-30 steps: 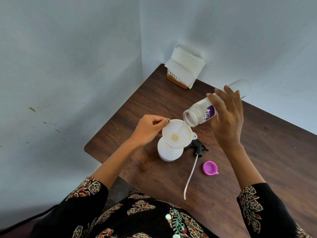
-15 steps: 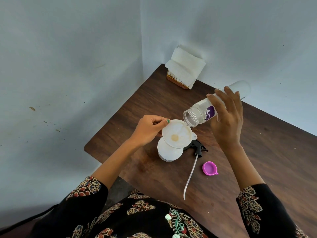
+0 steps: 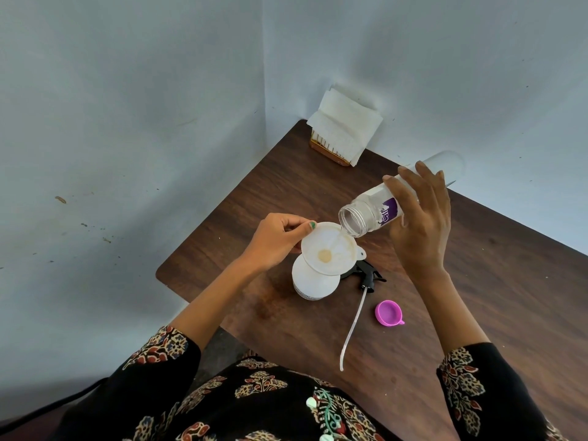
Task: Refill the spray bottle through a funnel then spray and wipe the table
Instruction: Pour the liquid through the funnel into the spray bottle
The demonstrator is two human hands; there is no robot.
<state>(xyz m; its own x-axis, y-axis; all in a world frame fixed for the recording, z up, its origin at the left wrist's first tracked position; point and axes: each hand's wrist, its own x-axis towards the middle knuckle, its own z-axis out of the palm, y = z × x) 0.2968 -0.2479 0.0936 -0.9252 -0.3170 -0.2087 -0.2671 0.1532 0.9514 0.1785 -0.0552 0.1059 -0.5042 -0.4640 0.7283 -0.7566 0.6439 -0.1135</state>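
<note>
A white funnel [image 3: 329,248] sits in the neck of the white spray bottle [image 3: 313,283], which stands on the dark wooden table [image 3: 477,297]. My left hand [image 3: 276,241] pinches the funnel's far-left rim. My right hand [image 3: 420,218] holds a clear refill bottle [image 3: 370,213] with a purple label, tipped mouth-down over the funnel's right edge. A thin stream of liquid runs from its mouth into the funnel. The black spray head [image 3: 369,276] with its long white tube lies on the table just right of the spray bottle.
A pink cap [image 3: 388,313] lies right of the tube. A wooden holder with white paper napkins [image 3: 343,128] stands in the far corner against the pale walls. The table's left edge and rounded corner are close to the spray bottle.
Almost nothing has moved. My right hand keeps the refill bottle tipped and the liquid keeps running into the funnel.
</note>
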